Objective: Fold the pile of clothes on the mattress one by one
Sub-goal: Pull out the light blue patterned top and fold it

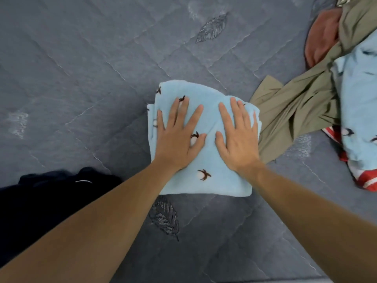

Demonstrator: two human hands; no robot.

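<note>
1. Towel: mid-mattress, folded, light blue w/ small dark motifs.
2. L hand & R hand: flat on towel, fingers straight & spread, pressing, gripping nothing.
3. Handling: prob. soft, light, thick; springs open unless pressed. Best taken at near edge or corners.
4. Around: pile at right edge, olive garment touching towel's right side – may snag. Dark cloth near left edge, apart.

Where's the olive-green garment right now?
In the head view the olive-green garment sprawls right of the folded blue towel, its edge touching it, and runs up into the unfolded pile.
</note>
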